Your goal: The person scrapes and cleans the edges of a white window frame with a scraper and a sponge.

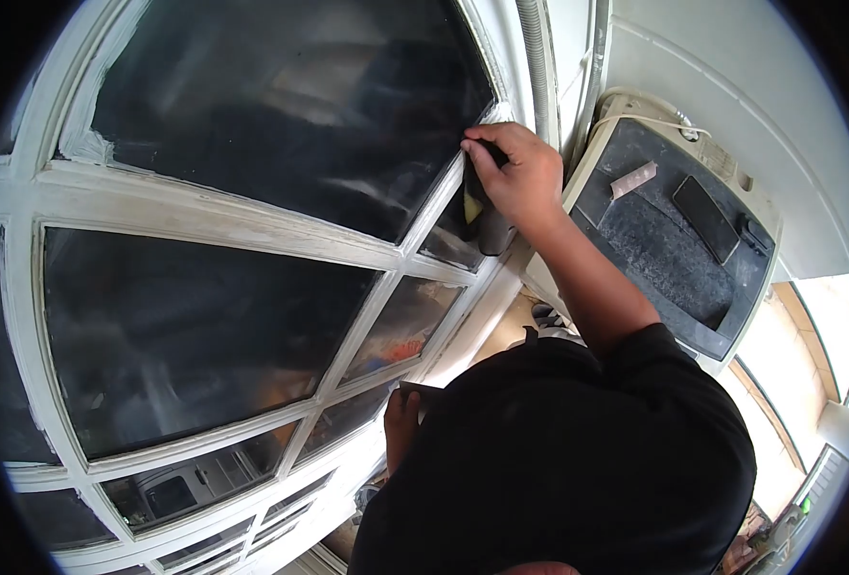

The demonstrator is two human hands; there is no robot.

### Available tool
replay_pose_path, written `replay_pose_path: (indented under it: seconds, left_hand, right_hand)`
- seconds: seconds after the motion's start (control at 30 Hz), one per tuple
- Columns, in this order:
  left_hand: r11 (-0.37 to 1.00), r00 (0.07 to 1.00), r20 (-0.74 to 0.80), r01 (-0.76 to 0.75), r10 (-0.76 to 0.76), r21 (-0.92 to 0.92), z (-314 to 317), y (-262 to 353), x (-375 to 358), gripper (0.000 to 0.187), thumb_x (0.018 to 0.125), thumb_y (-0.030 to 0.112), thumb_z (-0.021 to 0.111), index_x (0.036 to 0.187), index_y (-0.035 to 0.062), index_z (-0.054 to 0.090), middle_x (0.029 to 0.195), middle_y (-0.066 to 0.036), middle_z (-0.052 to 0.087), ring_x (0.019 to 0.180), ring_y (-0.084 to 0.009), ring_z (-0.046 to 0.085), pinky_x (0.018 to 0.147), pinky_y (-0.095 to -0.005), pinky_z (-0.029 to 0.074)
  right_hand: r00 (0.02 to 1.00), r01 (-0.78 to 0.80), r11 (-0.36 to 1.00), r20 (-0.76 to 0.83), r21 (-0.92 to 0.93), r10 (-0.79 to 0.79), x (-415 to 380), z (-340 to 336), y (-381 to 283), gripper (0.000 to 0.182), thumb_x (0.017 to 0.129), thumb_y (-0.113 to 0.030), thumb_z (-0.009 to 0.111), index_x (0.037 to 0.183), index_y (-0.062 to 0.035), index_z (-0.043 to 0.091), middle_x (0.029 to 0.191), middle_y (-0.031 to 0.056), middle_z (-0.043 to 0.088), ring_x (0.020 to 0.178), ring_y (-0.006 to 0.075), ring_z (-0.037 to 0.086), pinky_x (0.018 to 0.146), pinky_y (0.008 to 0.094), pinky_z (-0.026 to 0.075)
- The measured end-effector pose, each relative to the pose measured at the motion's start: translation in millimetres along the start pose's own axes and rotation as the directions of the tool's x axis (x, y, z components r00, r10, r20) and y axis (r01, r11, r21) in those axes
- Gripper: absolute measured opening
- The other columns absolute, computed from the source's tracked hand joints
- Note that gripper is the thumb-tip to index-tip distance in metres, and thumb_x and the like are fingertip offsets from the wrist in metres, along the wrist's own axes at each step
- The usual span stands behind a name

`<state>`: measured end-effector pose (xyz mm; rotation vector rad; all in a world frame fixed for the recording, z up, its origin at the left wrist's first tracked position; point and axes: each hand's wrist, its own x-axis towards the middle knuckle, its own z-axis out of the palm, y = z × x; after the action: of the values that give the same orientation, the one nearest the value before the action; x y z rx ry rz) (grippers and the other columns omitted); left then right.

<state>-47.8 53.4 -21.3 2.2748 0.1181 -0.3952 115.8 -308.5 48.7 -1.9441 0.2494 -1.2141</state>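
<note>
My right hand (pixel 520 177) is closed at the edge of the large upper pane (pixel 290 105), fingertips against the white window frame (pixel 223 206). In that fist is a dark hand tool (pixel 490 230) with a yellow patch; its grey end sticks out below the hand, and its working end is hidden. Lower down, close to my body, the fingers of my left hand (pixel 402 422) are closed on a flat dark piece (pixel 423 389), mostly covered by my black shirt. Fresh-looking white material (pixel 87 144) lines the upper pane's left corner.
To my right stands a pale machine or bin (pixel 626 105) with a dusty dark top. A phone (pixel 705 218), a small pinkish roll or strip (pixel 633 180) and a small black object (pixel 755 234) lie on it. A ribbed grey hose (pixel 536 57) runs along the wall beside the window.
</note>
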Motion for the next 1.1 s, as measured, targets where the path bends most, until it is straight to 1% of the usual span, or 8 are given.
replay_pose_path:
  seconds: [0.27,0.63,0.73,0.8,0.87,0.93,1.0,1.1]
  left_hand:
    - [0.999,1.0,-0.019,0.024,-0.024,-0.04,5.5,-6.5,-3.2,0.025,0.097,0.023,0.055,0.102,-0.001,0.059,0.092,-0.022,0.064,0.086,-0.0356,0.061,0.079,-0.0413,0.047]
    - [0.999,0.998,-0.051,-0.024,0.023,-0.028,13.5,1.2,-5.2,0.024,0.097,0.023,0.057,0.103,-0.0002,0.06,0.094,-0.022,0.065,0.087,-0.0355,0.062,0.08,-0.0393,0.048]
    - [0.999,0.999,-0.05,-0.008,0.006,-0.037,16.6,-0.1,-2.1,0.024,0.097,0.023,0.056,0.104,0.0,0.06,0.093,-0.019,0.066,0.086,-0.0312,0.062,0.08,-0.0389,0.048]
    - [1.0,0.998,-0.065,-0.007,0.006,-0.029,16.0,13.1,-1.9,0.023,0.097,0.022,0.056,0.104,0.0004,0.061,0.092,-0.016,0.067,0.084,-0.0274,0.062,0.078,-0.0378,0.048]
    - [1.0,0.996,-0.089,-0.006,0.003,-0.023,14.3,27.8,2.6,0.022,0.097,0.021,0.056,0.104,0.0008,0.061,0.091,-0.014,0.067,0.083,-0.0235,0.062,0.076,-0.0366,0.048]
    - [0.982,0.997,-0.012,-0.076,0.075,-0.173,11.4,35.7,9.2,0.02,0.097,0.019,0.056,0.105,0.0018,0.062,0.092,-0.009,0.067,0.081,-0.0155,0.059,0.072,-0.0316,0.048]
    - [0.899,0.966,0.133,-0.151,0.223,-0.412,12.6,33.5,25.0,0.018,0.095,0.016,0.059,0.106,0.001,0.061,0.103,-0.009,0.066,0.081,-0.0139,0.06,0.071,-0.0292,0.05]
    - [0.876,0.908,0.135,-0.332,0.397,-0.349,17.4,55.1,41.4,0.016,0.091,0.013,0.062,0.101,0.0001,0.063,0.125,-0.015,0.059,0.099,-0.021,0.063,0.083,-0.0334,0.051]
  right_hand:
    - [0.995,0.005,0.97,0.095,-0.243,0.019,10.7,-20.9,-6.4,0.016,0.084,-0.028,0.07,0.093,-0.0153,0.076,0.087,0.0002,0.069,0.074,0.0224,0.068,0.063,0.0332,0.055]
    - [0.969,-0.035,0.969,0.228,-0.243,0.092,22.2,-26.8,3.5,0.017,0.085,-0.024,0.068,0.098,-0.0181,0.077,0.092,0.001,0.07,0.08,0.0236,0.068,0.072,0.0344,0.055]
    - [0.956,0.058,0.99,0.293,-0.127,-0.018,15.4,-31.3,8.3,0.015,0.083,-0.021,0.068,0.094,-0.0149,0.076,0.089,0.0026,0.07,0.075,0.0253,0.068,0.066,0.035,0.055]
    - [0.945,0.011,0.981,0.319,0.192,-0.073,11.9,-34.7,7.7,0.013,0.081,-0.013,0.07,0.093,-0.0101,0.074,0.085,0.0065,0.068,0.076,0.026,0.067,0.067,0.0334,0.053]
    - [0.933,-0.074,0.949,0.357,0.306,-0.042,1.5,-40.2,-1.6,0.013,0.08,-0.009,0.071,0.093,-0.0083,0.073,0.085,0.008,0.068,0.077,0.0264,0.067,0.067,0.0329,0.052]
    - [0.913,-0.167,0.898,0.407,0.408,-0.015,-12.0,-47.0,-14.4,0.013,0.08,-0.005,0.071,0.093,-0.0065,0.072,0.085,0.0094,0.067,0.077,0.0267,0.066,0.068,0.0323,0.052]
    - [0.841,-0.132,0.879,0.52,0.459,-0.146,-24.0,-53.2,-26.6,0.018,0.08,0.007,0.069,0.095,-0.0024,0.068,0.088,0.0097,0.067,0.08,0.0178,0.067,0.068,0.0263,0.049]
    - [0.8,-0.134,0.85,0.562,0.51,-0.211,-37.0,-49.5,-34.1,0.017,0.081,0.006,0.069,0.095,-0.0033,0.068,0.088,0.0098,0.067,0.08,0.0203,0.067,0.069,0.0288,0.05]
